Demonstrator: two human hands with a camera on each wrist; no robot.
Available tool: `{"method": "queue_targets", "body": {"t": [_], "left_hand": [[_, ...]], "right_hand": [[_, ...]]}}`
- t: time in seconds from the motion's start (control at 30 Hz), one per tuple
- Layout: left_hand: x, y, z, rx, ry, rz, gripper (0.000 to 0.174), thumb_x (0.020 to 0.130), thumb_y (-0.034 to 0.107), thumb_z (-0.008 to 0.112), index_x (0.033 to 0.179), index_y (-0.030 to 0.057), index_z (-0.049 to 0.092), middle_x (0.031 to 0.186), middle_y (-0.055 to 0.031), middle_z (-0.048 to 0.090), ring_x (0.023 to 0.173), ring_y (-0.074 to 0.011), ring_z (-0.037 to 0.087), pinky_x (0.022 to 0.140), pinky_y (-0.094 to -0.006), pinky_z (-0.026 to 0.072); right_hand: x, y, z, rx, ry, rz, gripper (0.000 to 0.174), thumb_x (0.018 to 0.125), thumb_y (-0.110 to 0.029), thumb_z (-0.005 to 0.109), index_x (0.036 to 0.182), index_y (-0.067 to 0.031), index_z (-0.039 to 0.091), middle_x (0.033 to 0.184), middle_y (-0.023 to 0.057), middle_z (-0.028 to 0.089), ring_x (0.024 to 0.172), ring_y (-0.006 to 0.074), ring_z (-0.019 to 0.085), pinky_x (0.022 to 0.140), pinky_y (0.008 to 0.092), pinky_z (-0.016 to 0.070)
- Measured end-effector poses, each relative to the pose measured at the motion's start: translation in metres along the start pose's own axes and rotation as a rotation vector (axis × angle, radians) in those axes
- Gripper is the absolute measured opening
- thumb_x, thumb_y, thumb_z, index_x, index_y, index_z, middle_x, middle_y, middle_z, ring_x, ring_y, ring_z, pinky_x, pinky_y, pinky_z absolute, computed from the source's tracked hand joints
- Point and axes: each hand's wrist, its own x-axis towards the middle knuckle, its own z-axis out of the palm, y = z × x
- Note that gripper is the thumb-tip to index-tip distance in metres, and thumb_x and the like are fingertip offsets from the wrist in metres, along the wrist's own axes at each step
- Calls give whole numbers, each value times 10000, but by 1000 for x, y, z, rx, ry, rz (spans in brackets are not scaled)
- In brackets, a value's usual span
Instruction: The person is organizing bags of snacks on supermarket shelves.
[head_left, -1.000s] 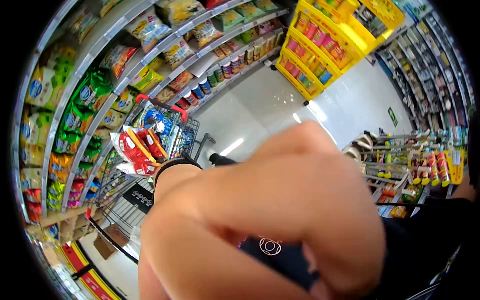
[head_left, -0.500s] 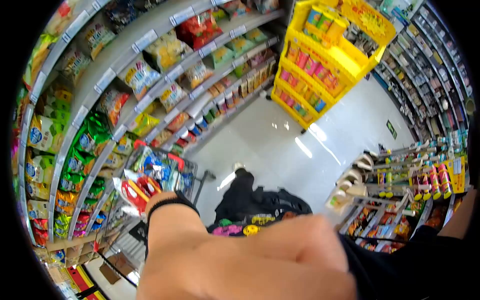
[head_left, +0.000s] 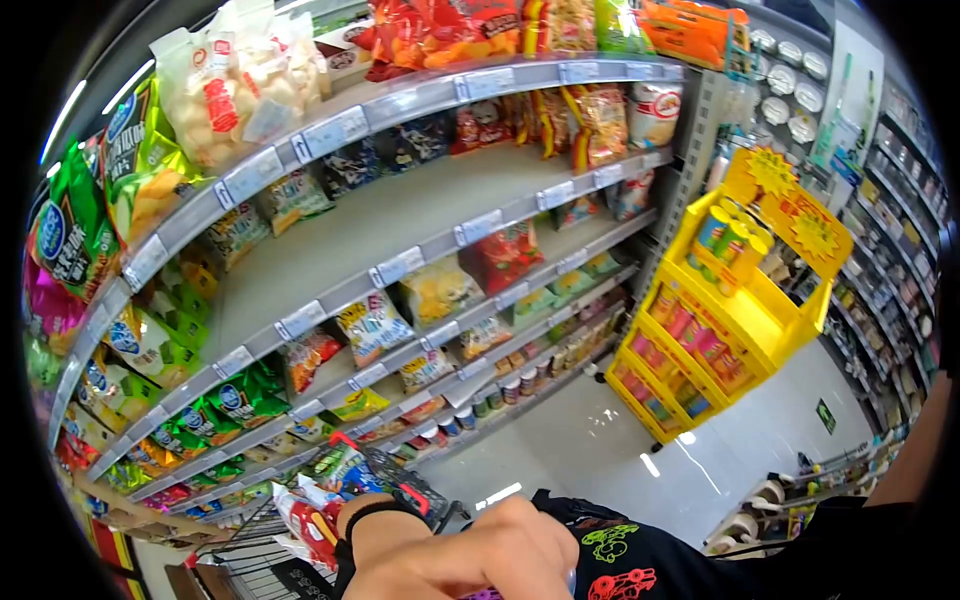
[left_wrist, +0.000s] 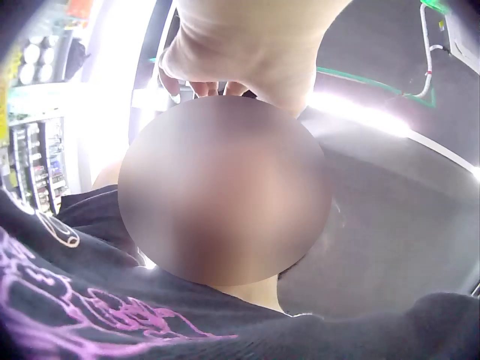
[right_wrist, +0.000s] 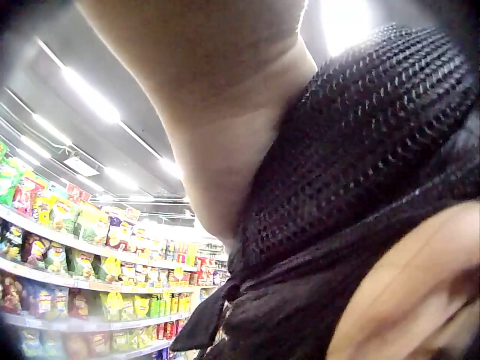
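Observation:
In the head view my left hand [head_left: 480, 555] is raised low in the frame, palm side away, fingers bent, with a black band round the wrist. The left wrist view shows its palm and several curled fingertips [left_wrist: 214, 88] above a blurred oval; whether they hold anything is hidden. Beside that wrist in the head view are red-and-white snack bags [head_left: 308, 520] in a shopping cart [head_left: 250, 550]. At the top of the right wrist view is part of my right hand or wrist [right_wrist: 225, 127], against black mesh fabric [right_wrist: 352, 135]; its fingers are not visible.
Curved shelves [head_left: 400, 265] of snack bags fill the left and middle. A yellow display stand [head_left: 690, 350] holds canisters further right. Grey floor [head_left: 560, 440] runs between them, with another rack [head_left: 800, 500] at lower right.
The head view has tilted up and to the left, showing more upper shelf. My left hand looks smaller and lower, its blur gone, and the cart sits lower in the frame.

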Motion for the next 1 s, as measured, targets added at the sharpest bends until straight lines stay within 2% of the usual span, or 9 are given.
{"method": "queue_targets", "body": {"t": [0.23, 0.37, 0.43, 0.47, 0.6, 0.7, 0.8, 0.87, 1.0], "left_hand": [[20, -39, -39, -113, 151, 91, 401, 884, 418, 444, 892, 105, 695, 703, -65, 588, 468, -80, 477, 380, -190, 287], [15, -63, -82, -99, 102, 45, 374, 774, 464, 577, 866, 124, 702, 954, -95, 609, 543, -188, 520, 402, -245, 396], [20, -43, -122, 52, -6, -331, 335, 852, 471, 500, 892, 165, 629, 937, -72, 547, 873, -180, 411, 787, -368, 361], [19, -55, -143, 170, -10, -333, 413, 839, 494, 503, 929, 108, 617, 926, -98, 552, 830, -196, 448, 735, -361, 382], [17, -108, -228, 431, 241, -557, 497, 830, 409, 551, 1025, -48, 560, 897, -132, 566, 779, -201, 539, 681, -305, 449], [17, -154, -321, 551, 652, -854, 296, 868, 213, 495, 1074, 6, 543, 919, -71, 581, 843, -137, 545, 749, -270, 432], [7, -179, -407, 250, 1171, -856, 351, 845, 246, 495, 1125, 33, 509, 1011, -90, 551, 915, -189, 520, 791, -320, 421], [6, -194, -450, 116, 1499, -836, 406, 831, 273, 499, 1164, 41, 477, 1086, -108, 516, 955, -221, 501, 819, -349, 410], [-4, -226, -516, 305, 1657, -783, 505, 817, 307, 511, 1231, 40, 402, 1219, -135, 419, 1066, -260, 436, 908, -391, 357]], "right_hand": [[-94, -89, -158, -632, 262, -153, 202, 828, -122, 529, 1004, -25, 543, 930, 76, 549, 845, 140, 529, 735, 257, 426], [-176, -154, -240, -1042, 525, -240, 196, 826, -98, 533, 1005, -21, 548, 926, 77, 553, 837, 137, 533, 727, 253, 431], [-213, -161, -267, -1178, 706, -253, 194, 824, -86, 535, 1006, -19, 550, 924, 77, 556, 834, 136, 534, 723, 251, 434], [-232, -155, -283, -1198, 832, -234, 193, 824, -79, 536, 1006, -18, 551, 923, 77, 557, 832, 135, 535, 721, 250, 435], [-277, -56, -338, -1019, 1160, -123, 190, 822, -55, 540, 1007, -14, 556, 918, 78, 561, 824, 132, 539, 712, 245, 440], [-277, 80, -369, -235, 1131, 266, 227, 800, -51, 566, 1026, -32, 565, 920, 96, 586, 801, 135, 566, 704, 248, 455], [-285, 195, -411, -423, 1132, 461, 287, 783, -123, 578, 1054, -32, 553, 925, 87, 597, 753, 152, 592, 639, 256, 484], [-286, 224, -441, 158, 1232, 442, 341, 770, -159, 589, 1084, -38, 535, 925, 85, 593, 737, 179, 592, 616, 279, 493], [-282, 281, -497, 489, 1348, 538, 426, 747, -211, 606, 1125, -49, 496, 906, 89, 583, 677, 207, 573, 572, 318, 500]]}}
